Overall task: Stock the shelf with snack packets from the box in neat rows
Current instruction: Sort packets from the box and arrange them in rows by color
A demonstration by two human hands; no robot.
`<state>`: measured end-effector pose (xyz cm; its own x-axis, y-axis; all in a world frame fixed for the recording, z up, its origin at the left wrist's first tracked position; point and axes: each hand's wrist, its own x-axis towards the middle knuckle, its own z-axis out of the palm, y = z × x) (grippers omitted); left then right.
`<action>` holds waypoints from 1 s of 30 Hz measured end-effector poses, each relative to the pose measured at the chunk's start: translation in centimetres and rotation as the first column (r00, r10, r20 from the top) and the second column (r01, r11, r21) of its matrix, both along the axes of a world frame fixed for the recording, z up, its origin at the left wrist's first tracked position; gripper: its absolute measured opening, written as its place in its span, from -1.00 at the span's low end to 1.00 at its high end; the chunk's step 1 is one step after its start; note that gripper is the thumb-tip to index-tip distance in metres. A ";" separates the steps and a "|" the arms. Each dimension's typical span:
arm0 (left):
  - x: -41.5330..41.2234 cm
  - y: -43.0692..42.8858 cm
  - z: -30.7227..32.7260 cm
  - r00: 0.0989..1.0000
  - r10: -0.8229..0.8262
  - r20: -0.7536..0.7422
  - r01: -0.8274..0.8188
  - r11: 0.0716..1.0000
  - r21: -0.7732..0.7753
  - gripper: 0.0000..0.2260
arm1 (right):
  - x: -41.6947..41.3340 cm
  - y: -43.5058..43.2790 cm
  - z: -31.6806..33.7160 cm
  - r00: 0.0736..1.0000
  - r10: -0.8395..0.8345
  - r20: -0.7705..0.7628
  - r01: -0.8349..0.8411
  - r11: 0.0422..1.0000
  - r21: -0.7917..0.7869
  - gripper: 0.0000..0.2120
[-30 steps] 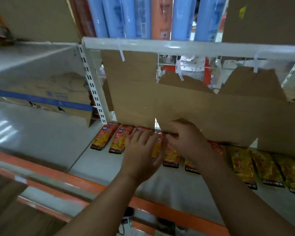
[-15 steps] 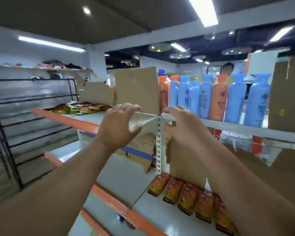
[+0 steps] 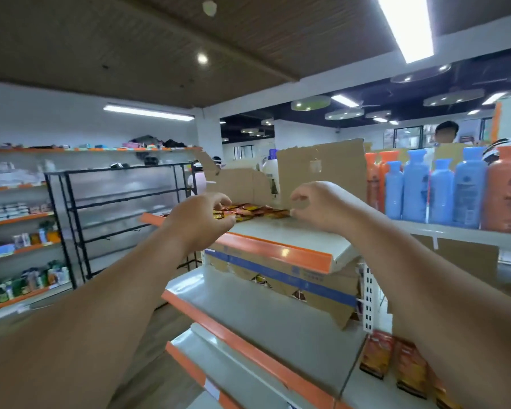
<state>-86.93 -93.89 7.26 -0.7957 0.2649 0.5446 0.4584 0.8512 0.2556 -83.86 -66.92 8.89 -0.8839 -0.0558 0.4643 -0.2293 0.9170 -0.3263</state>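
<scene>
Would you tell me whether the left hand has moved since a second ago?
Yes. The left hand rose from below the blue-striped cardboard box to the snack packets on the shelf above it.

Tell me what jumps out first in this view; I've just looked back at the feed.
Both hands are raised to the top shelf: the left hand and right hand flank a loose pile of snack packets in front of torn cardboard; whether either grips one is unclear. Right of them stands a row of blue and orange bottles, and a row of lower packets lies at bottom right.
</scene>
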 end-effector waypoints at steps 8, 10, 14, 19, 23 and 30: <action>-6.2 -1.0 -1.1 0.996 -0.015 0.084 0.014 1.000 0.008 -0.67 | -5.3 -0.6 -0.3 0.987 -0.080 0.136 0.069 0.994 0.088 -0.67; -8.0 0.1 -1.1 0.994 -0.040 0.100 0.041 0.999 -0.012 -0.68 | -7.1 0.3 -0.1 0.977 -0.105 0.184 0.080 0.987 0.136 -0.71; -12.0 2.2 -0.6 0.994 -0.071 0.084 0.079 0.993 -0.090 -0.70 | -10.8 2.5 0.5 0.947 -0.129 0.296 0.057 0.969 0.241 -0.74; -17.4 4.4 0.3 0.989 -0.091 0.115 0.105 0.986 -0.131 -0.76 | -15.0 4.7 1.3 0.919 -0.177 0.353 0.062 0.948 0.312 -0.76; -21.2 6.0 1.0 0.984 -0.086 0.153 0.110 0.982 -0.156 -0.78 | -18.2 5.5 2.3 0.891 -0.209 0.402 0.066 0.938 0.341 -0.63; -27.2 8.7 -0.1 0.971 -0.141 0.194 0.176 0.968 -0.179 -0.84 | -22.4 5.6 3.1 0.845 -0.282 0.453 0.057 0.892 0.449 -0.63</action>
<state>-114.13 -85.22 7.17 -0.8144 0.4819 0.3233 0.5535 0.8124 0.1835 -106.24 -61.34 12.01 -0.9970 0.0355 -0.0683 0.0317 0.9979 0.0565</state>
